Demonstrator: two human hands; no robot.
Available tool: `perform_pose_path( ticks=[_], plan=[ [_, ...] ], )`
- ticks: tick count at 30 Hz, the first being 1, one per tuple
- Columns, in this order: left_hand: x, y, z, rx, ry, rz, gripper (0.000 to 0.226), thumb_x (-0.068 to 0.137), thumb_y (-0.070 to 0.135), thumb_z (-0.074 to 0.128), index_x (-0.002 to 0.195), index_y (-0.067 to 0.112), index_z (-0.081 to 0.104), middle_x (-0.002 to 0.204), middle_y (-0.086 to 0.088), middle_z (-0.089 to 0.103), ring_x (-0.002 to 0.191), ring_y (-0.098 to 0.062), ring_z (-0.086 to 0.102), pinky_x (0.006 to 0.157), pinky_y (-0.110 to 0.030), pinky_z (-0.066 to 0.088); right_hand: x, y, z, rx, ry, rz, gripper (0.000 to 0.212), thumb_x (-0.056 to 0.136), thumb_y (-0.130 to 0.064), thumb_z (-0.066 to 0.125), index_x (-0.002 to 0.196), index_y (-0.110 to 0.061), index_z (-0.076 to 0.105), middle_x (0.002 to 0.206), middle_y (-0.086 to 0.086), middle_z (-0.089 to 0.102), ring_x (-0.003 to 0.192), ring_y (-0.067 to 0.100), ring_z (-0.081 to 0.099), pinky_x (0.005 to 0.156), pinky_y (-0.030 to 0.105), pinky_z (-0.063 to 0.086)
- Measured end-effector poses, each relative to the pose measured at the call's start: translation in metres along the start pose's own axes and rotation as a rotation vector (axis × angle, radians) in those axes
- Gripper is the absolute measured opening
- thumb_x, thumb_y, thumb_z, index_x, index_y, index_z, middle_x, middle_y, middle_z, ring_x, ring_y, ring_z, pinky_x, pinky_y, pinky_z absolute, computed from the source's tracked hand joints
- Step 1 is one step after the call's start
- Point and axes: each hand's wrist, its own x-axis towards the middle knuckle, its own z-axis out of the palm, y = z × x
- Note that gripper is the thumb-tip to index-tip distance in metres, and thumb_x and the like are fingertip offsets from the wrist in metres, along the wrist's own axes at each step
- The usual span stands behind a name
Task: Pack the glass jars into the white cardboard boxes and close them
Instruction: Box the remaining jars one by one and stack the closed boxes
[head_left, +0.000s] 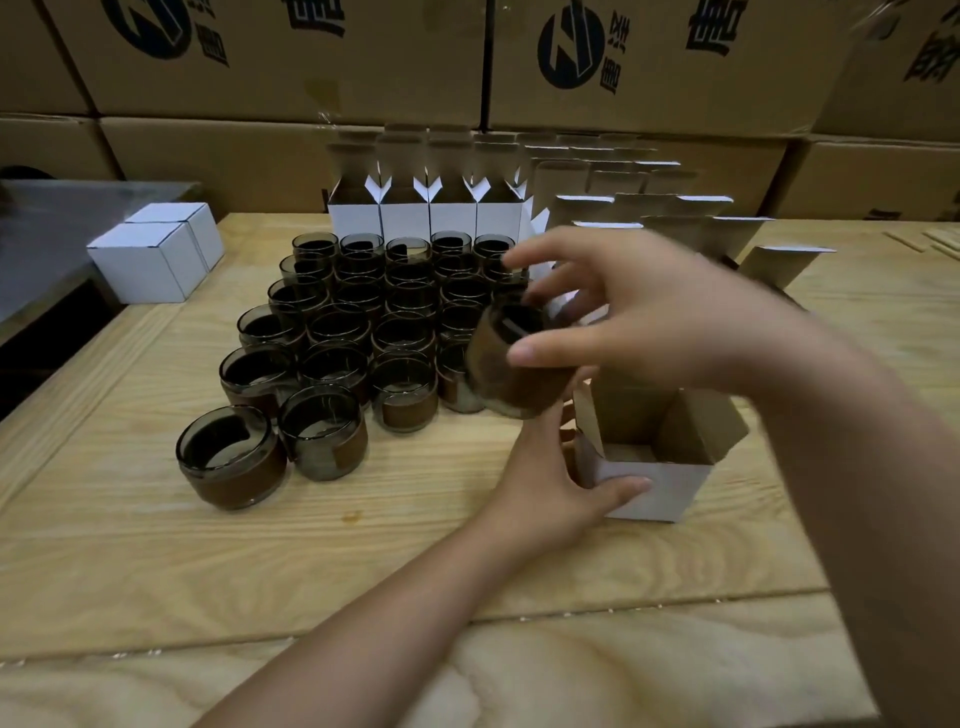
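Observation:
My right hand (639, 312) grips a dark glass jar with a brown band (506, 366), tilted in the air just left of and above an open white cardboard box (654, 488). My left hand (550, 478) holds that box by its left front corner, thumb on the white front wall. The box's flaps stand up and its inside looks empty. Several more dark glass jars (322, 441) stand in rows on the wooden table (311, 571) to the left.
A row of open white boxes (405, 218) stands behind the jars, with more open boxes (675, 218) at the back right. Two closed white boxes (156, 260) sit at the table's left edge. Large brown cartons (291, 57) are stacked behind.

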Motion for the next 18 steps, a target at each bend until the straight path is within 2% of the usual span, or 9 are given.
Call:
perform_pose_path(
  ticks=[2,4,5,8,10,13,16,18],
  plan=[
    [0.003,-0.006,-0.001,-0.008,0.018,-0.008,0.081,0.068,0.039,0.085,0.120,0.063,0.028,0.133,0.020,0.045,0.122,0.004,0.045,0.091,-0.008,0.040,-0.009,0.008,-0.019,-0.014,-0.018,0.026,0.075,0.046,-0.067,0.065,0.118,-0.048,0.055,0.111,-0.013,0.063,0.094,0.003,0.063,0.082,0.028,0.055],
    [0.005,-0.004,-0.005,-0.058,0.030,0.008,0.083,0.067,0.033,0.086,0.127,0.052,0.031,0.133,0.014,0.048,0.121,0.000,0.050,0.091,-0.012,0.045,-0.017,0.019,-0.028,-0.023,-0.040,0.064,0.071,0.040,-0.067,0.062,0.108,-0.052,0.056,0.108,-0.014,0.064,0.095,0.003,0.063,0.084,0.029,0.054],
    [0.006,-0.004,-0.007,-0.079,0.026,0.023,0.086,0.068,0.030,0.086,0.129,0.052,0.031,0.134,0.012,0.048,0.121,-0.001,0.050,0.092,-0.014,0.047,-0.020,0.025,-0.030,-0.035,-0.046,0.083,0.069,0.039,-0.067,0.062,0.106,-0.052,0.057,0.107,-0.014,0.064,0.095,0.003,0.063,0.085,0.030,0.054],
    [0.006,-0.001,-0.012,-0.098,0.008,0.060,0.088,0.068,0.026,0.085,0.131,0.054,0.030,0.137,0.007,0.046,0.124,-0.010,0.050,0.100,-0.035,0.049,-0.027,0.044,-0.029,-0.045,-0.021,0.152,0.074,0.040,-0.065,0.064,0.112,-0.047,0.060,0.109,-0.013,0.063,0.101,0.005,0.060,0.091,0.036,0.052],
    [0.006,-0.001,-0.013,-0.094,0.009,0.060,0.088,0.067,0.028,0.085,0.132,0.053,0.030,0.138,0.008,0.046,0.124,-0.013,0.052,0.100,-0.042,0.049,-0.028,0.053,-0.024,-0.072,-0.001,0.187,0.069,0.050,-0.061,0.072,0.116,-0.046,0.058,0.114,-0.013,0.061,0.105,0.006,0.058,0.091,0.034,0.050],
    [0.007,-0.002,-0.013,-0.084,0.015,0.046,0.090,0.065,0.032,0.085,0.134,0.052,0.030,0.138,0.008,0.046,0.123,-0.013,0.052,0.101,-0.043,0.048,-0.025,0.064,-0.013,-0.201,-0.025,0.219,0.063,0.071,-0.042,0.077,0.128,-0.041,0.050,0.123,-0.012,0.057,0.108,0.009,0.054,0.089,0.030,0.048],
    [0.007,-0.002,-0.013,-0.077,0.014,0.044,0.092,0.064,0.034,0.085,0.136,0.050,0.030,0.141,0.005,0.044,0.126,-0.018,0.050,0.102,-0.045,0.047,-0.021,0.070,0.002,-0.289,-0.082,0.245,0.072,0.076,-0.039,0.076,0.138,-0.034,0.040,0.133,-0.010,0.049,0.116,0.012,0.051,0.092,0.028,0.044],
    [0.008,-0.003,-0.012,-0.079,0.008,0.051,0.092,0.065,0.030,0.085,0.137,0.046,0.030,0.140,0.004,0.045,0.125,-0.018,0.051,0.101,-0.045,0.047,-0.019,0.071,0.010,-0.310,-0.127,0.252,0.076,0.078,-0.036,0.075,0.141,-0.031,0.034,0.132,-0.007,0.040,0.119,0.014,0.047,0.097,0.029,0.042]
  ],
)
